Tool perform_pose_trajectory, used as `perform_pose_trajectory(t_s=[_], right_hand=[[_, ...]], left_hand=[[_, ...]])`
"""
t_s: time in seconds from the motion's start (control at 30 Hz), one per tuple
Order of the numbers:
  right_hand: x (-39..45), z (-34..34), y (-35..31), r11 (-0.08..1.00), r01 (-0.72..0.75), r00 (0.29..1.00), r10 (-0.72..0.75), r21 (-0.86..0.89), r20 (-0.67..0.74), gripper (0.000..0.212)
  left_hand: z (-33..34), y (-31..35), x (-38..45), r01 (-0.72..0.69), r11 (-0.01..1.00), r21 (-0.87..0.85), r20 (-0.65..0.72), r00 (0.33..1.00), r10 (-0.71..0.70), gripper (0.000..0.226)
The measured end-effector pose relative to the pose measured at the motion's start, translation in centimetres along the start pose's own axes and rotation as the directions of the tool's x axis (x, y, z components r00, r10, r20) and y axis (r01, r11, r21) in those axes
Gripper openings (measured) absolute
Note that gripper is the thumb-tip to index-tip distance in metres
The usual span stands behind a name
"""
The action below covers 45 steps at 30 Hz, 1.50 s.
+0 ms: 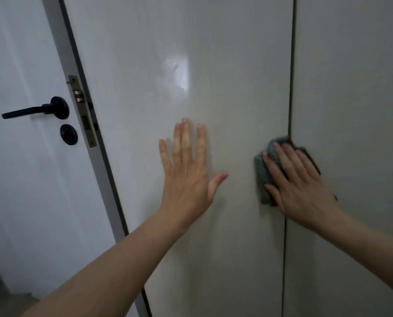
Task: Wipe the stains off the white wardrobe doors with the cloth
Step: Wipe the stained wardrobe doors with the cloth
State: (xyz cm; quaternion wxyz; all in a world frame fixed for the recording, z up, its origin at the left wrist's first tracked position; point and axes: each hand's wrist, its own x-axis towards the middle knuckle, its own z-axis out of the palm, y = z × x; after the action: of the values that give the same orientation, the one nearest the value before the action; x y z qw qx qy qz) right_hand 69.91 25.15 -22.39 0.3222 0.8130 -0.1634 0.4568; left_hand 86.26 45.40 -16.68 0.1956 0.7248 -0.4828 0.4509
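Observation:
Two glossy white wardrobe doors fill the view: the left door (191, 53) and the right door (355, 88), split by a thin dark vertical gap (290, 106). My left hand (187, 170) lies flat on the left door, fingers spread, holding nothing. My right hand (299, 181) presses a grey-blue cloth (263, 170) flat over the gap, covering the edges of both doors. Most of the cloth is hidden under the hand. A pale light reflection (178, 72) shows on the left door above my left hand.
To the left stands an open white room door (26, 168) with a black lever handle (37, 109), a round black lock (69, 134) and a metal latch plate (82, 110) on its edge. A bit of floor shows at the bottom left.

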Motion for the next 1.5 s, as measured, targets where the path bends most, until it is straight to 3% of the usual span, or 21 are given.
perform_pose_trajectory(t_s=[0.07, 0.17, 0.27, 0.37, 0.5, 0.57, 0.63, 0.7, 0.77, 0.83, 0.87, 0.93, 1.1, 1.2, 1.27, 1.33, 1.43, 1.5], right_hand=[[0.8, -0.5, 2.1, 0.991, -0.132, 0.991, 0.132, 0.003, 0.008, 0.067], [-0.8, -0.2, 3.0, 0.923, -0.381, 0.924, 0.378, 0.049, 0.063, 0.071], [-4.9, 1.4, 1.1, 0.857, -0.510, 0.859, 0.505, 0.077, 0.082, 0.071], [-10.0, 2.8, -0.5, 0.891, -0.451, 0.885, 0.438, 0.056, 0.157, 0.069], [-14.3, 2.7, 1.5, 0.952, -0.304, 0.921, 0.288, 0.023, 0.264, 0.068], [-14.0, 2.4, 4.3, 0.972, -0.235, 0.948, 0.221, 0.032, 0.231, 0.070], [-12.1, 1.8, 8.4, 0.952, -0.305, 0.942, 0.296, 0.037, 0.156, 0.072], [-9.7, 0.9, 12.6, 0.862, -0.504, 0.860, 0.497, 0.046, 0.118, 0.074], [-8.0, 0.2, 15.7, 0.691, -0.714, 0.700, 0.702, 0.113, 0.127, 0.074], [-7.0, 0.3, 15.9, 0.528, -0.828, 0.551, 0.828, 0.188, 0.106, 0.071], [-6.5, 0.6, 14.5, 0.495, -0.846, 0.517, 0.852, 0.199, 0.077, 0.070], [-6.4, 1.3, 9.9, 0.540, -0.821, 0.552, 0.834, 0.185, 0.016, 0.067], [-10.2, 3.2, -0.8, 0.813, -0.567, 0.823, 0.554, 0.132, 0.123, 0.067], [-12.5, 3.8, 2.2, 0.927, -0.370, 0.921, 0.359, 0.052, 0.150, 0.071], [-13.5, 3.7, 6.4, 0.924, -0.382, 0.917, 0.374, 0.033, 0.142, 0.074], [-14.4, 3.3, 11.1, 0.817, -0.576, 0.811, 0.564, 0.040, 0.155, 0.075], [-15.5, 3.1, 15.6, 0.491, -0.861, 0.506, 0.853, 0.133, 0.127, 0.069], [-14.8, 3.6, 15.5, 0.269, -0.934, 0.306, 0.942, 0.236, 0.139, 0.068]], left_hand=[[0.3, 2.6, 1.2, -0.047, 0.999, 0.023, 0.009, 0.999, 0.047, 0.104], [1.0, 6.6, 2.5, -0.089, 0.996, -0.006, 0.027, 0.996, 0.089, 0.102], [1.7, 10.1, 3.4, -0.148, 0.988, -0.035, 0.019, 0.989, 0.149, 0.101], [3.2, 11.9, 4.0, -0.195, 0.981, 0.020, 0.028, 0.980, 0.195, 0.106], [5.1, 12.8, 4.2, -0.150, 0.986, 0.069, 0.068, 0.987, 0.145, 0.121], [5.3, 12.7, 4.2, -0.150, 0.986, 0.078, 0.061, 0.987, 0.146, 0.124], [5.5, 12.5, 4.3, -0.166, 0.983, 0.080, 0.043, 0.986, 0.163, 0.123], [5.4, 12.4, 4.4, -0.174, 0.982, 0.076, 0.035, 0.984, 0.172, 0.122], [5.7, 12.4, 4.3, -0.166, 0.983, 0.074, 0.033, 0.986, 0.164, 0.123], [5.8, 12.8, 4.5, -0.167, 0.983, 0.075, 0.035, 0.986, 0.165, 0.125], [5.9, 12.8, 4.5, -0.167, 0.983, 0.074, 0.036, 0.986, 0.165, 0.126], [6.1, 13.0, 4.6, -0.164, 0.984, 0.075, 0.034, 0.986, 0.162, 0.127], [6.4, 12.9, 4.7, -0.170, 0.981, 0.094, 0.025, 0.985, 0.168, 0.125], [6.5, 12.9, 4.7, -0.172, 0.981, 0.092, 0.024, 0.985, 0.170, 0.122], [6.4, 12.9, 4.7, -0.164, 0.982, 0.092, 0.021, 0.987, 0.162, 0.122], [6.5, 12.9, 4.8, -0.163, 0.983, 0.089, 0.024, 0.987, 0.161, 0.122], [6.7, 12.9, 4.8, -0.172, 0.981, 0.086, 0.018, 0.985, 0.171, 0.122], [6.7, 12.9, 4.8, -0.173, 0.981, 0.083, 0.013, 0.985, 0.173, 0.123]])
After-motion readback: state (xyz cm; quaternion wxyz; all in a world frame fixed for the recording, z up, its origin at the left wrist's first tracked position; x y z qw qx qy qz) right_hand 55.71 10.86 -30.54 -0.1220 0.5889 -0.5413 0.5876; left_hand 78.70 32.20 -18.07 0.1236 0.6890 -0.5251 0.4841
